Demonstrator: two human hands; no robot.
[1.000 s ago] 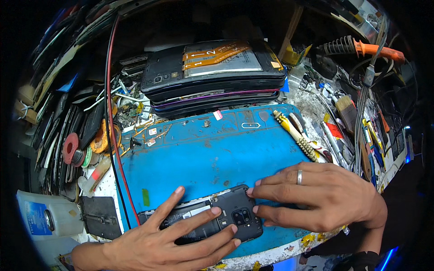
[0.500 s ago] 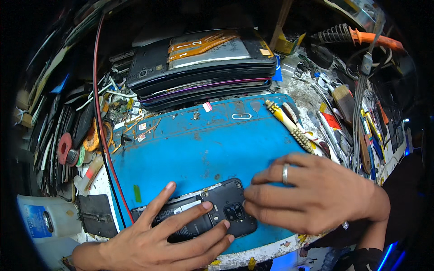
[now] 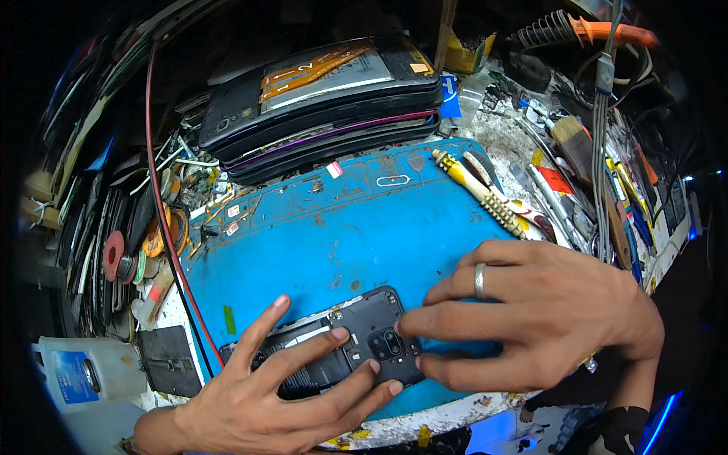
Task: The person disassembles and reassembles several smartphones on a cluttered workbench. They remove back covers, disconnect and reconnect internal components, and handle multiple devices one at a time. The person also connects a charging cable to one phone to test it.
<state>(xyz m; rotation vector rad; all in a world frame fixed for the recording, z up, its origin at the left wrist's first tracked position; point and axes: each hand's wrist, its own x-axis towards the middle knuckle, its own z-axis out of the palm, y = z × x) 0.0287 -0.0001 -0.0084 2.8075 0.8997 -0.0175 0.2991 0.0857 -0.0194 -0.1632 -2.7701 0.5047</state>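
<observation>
A blue work mat (image 3: 303, 254) covers the middle of the bench. Beyond it, on the far side, a stack of dark flat devices (image 3: 227, 136) stands in a leaning pile.

The right hand (image 3: 523, 318) comes in from the near right, its fingers bent. Two fingertips reach the right end of the phone with a narrow space between them; whether they pinch anything, I cannot tell. The left hand (image 3: 280, 398) lies over the left part of the phone, fingers spread wide, several tips resting on its back and gripping nothing.

The phone (image 3: 368, 311) lies flat at the near edge of the mat, back side up and slightly slanted, its right end farther away than its left. The left hand hides part of it.

A translucent plastic tub (image 3: 125, 371) stands at the near left, with a black flat panel (image 3: 171, 364) just to its right. On the far right lies a tool with an orange handle (image 3: 618, 32). A patterned cream-and-yellow tool (image 3: 474, 188) crosses the mat's right edge, and a brush (image 3: 574, 144) lies farther right. A red spool (image 3: 114, 254) sits at the left.

Smaller still are the phone's camera block (image 3: 385, 343), between the hands; a green strip (image 3: 229, 319) on the mat's left part; and a silver ring (image 3: 480, 281) on a right-hand finger.
</observation>
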